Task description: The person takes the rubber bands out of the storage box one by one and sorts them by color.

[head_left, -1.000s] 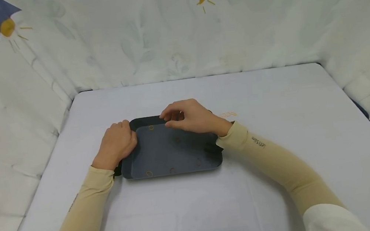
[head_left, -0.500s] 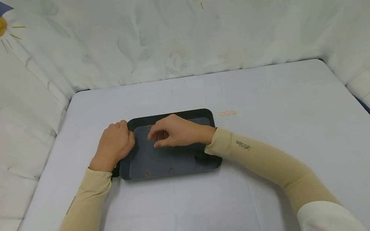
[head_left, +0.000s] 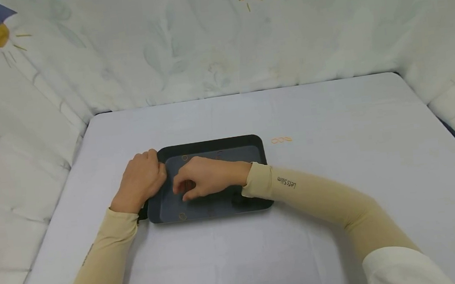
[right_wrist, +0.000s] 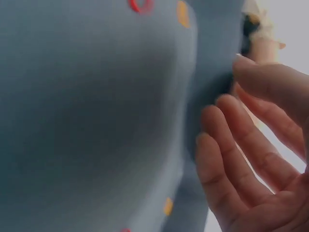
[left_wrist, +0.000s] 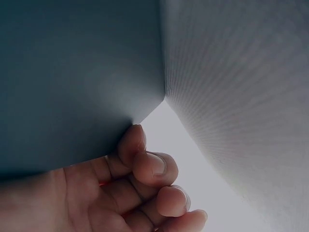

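A dark rectangular tray (head_left: 231,142) lies on the white table. My left hand (head_left: 140,178) grips its left edge; the left wrist view shows curled fingers (left_wrist: 154,166) beneath the tray's dark underside (left_wrist: 82,87). Over the tray's left half hovers my right hand (head_left: 206,178), its fingers loosely bent and nothing visible between them. Small thin rings, like rubber bands, lie in the tray: a yellow ring (head_left: 184,157) at the far left, another yellow ring (head_left: 183,216) near the front. A red ring (right_wrist: 141,5) also shows in the right wrist view. My right forearm hides part of the tray.
Several orange rings (head_left: 281,140) lie in a row on the table (head_left: 332,118), just right of the tray. Pale patterned curtains (head_left: 218,47) hang behind the table and at both sides.
My right hand has moved left and nearer across the tray, from its far side to its left half. My left hand keeps its grip on the left edge.
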A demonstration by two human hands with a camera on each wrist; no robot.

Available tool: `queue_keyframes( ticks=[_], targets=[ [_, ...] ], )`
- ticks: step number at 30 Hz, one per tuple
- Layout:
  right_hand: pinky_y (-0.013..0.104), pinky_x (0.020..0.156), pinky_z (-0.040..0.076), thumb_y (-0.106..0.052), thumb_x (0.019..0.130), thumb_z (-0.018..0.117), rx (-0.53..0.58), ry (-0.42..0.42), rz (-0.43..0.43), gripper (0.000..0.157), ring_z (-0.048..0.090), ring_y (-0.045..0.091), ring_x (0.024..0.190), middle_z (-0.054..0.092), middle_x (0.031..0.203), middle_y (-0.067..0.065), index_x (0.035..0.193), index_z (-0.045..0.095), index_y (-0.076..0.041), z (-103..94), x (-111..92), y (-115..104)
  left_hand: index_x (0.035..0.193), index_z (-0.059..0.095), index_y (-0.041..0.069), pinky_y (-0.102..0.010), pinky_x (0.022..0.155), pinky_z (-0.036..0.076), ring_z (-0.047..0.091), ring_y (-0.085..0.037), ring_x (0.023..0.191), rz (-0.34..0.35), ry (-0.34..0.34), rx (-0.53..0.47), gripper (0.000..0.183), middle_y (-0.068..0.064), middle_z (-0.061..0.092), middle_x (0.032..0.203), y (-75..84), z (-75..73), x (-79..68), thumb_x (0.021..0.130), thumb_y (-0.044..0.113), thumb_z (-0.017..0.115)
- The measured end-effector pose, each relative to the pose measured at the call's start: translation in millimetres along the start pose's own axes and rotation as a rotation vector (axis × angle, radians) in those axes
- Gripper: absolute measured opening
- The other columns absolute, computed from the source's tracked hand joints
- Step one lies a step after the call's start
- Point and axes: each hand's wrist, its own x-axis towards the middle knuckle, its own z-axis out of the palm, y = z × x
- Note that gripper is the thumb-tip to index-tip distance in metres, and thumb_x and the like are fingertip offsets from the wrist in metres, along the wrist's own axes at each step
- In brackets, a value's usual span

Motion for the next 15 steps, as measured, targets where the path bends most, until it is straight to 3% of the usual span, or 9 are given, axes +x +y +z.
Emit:
queue_keyframes(
  ticks=[15],
  targets=[
    [0.012, 0.085, 0.05, -0.02, 0.095, 0.075, 0.017, -0.041, -0.026, 0.023, 0.07, 0.005, 0.098, 0.077, 0.112, -0.001, 0.117, 0.075, -0.013, 17.3, 6.1, 3.5, 0.079, 0.049, -0.001, -0.047, 0.056, 0.042, 0.053, -0.036, 0.061, 0.014, 0.027, 0.004, 0.019, -0.019, 0.054, 0.07, 1.4, -1.7, -1.9, 0.094, 0.008, 0.043]
  ],
)
